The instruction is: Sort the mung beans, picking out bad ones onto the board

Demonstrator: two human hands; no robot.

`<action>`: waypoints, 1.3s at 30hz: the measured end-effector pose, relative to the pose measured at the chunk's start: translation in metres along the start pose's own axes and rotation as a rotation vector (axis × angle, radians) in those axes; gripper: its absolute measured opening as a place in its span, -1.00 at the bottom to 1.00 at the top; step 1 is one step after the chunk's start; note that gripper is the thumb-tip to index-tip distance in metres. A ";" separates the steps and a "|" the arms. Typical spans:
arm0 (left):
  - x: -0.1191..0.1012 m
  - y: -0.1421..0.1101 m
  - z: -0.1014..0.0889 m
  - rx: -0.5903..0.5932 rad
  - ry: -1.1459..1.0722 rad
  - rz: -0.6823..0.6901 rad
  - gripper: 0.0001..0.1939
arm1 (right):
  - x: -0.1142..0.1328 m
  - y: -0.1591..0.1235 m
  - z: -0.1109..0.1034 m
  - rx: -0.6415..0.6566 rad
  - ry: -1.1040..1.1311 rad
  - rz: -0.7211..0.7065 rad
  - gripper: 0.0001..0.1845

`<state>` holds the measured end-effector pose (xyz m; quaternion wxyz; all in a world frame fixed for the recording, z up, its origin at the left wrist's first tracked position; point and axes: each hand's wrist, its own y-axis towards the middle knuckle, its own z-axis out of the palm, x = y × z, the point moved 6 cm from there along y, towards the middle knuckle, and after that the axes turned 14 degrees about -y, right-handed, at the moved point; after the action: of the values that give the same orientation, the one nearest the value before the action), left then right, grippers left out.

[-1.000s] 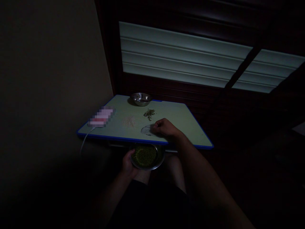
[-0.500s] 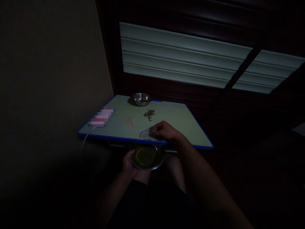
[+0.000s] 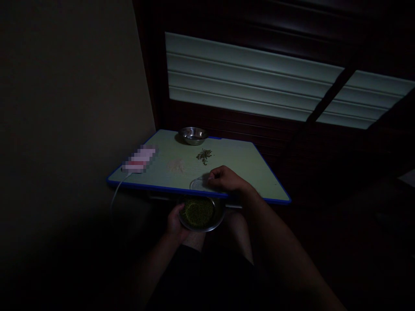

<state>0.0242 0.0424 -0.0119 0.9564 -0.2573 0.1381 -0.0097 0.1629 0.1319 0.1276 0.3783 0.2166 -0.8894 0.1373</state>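
Observation:
My left hand (image 3: 176, 224) grips the left rim of a metal bowl (image 3: 218, 223), held just below the table's front edge above my legs. Small green grains, like mung beans (image 3: 198, 212), lie in it. Close to that edge, my right hand (image 3: 226, 179) rests low over the table with its fingers curled; whether anything is between them is hidden. Beside its fingertips a pale rounded outline or clear flat piece (image 3: 198, 183) shows on the tabletop. Farther back lies a loose cluster of dark small grains (image 3: 204, 156).
The pale table (image 3: 246, 160) has a blue rim. A second metal bowl (image 3: 193, 136) stands at its back edge. A blurred pink object (image 3: 140, 159) with a white cable (image 3: 116, 192) lies at the left, and a faint pale patch (image 3: 177, 166) marks the middle. The room is dark.
A few dark bits at the front edge, above the held bowl, no longer show. Both hands stay nearly where they were; the view has shifted slightly.

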 end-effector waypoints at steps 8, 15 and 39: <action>0.000 0.006 -0.007 -0.018 -0.005 0.015 -0.80 | -0.030 0.041 -0.038 -0.434 0.240 0.126 -0.88; 0.001 0.005 -0.005 0.002 0.010 -0.006 -0.77 | -0.062 0.047 -0.053 -0.756 0.082 0.092 -0.86; -0.002 -0.001 -0.001 -0.028 0.007 0.021 -0.64 | -0.059 0.045 -0.048 -0.671 -0.037 0.106 -0.89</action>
<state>0.0218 0.0412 -0.0117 0.9522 -0.2693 0.1442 0.0014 0.2067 0.2073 0.1127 0.4047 0.0358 -0.9018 -0.1474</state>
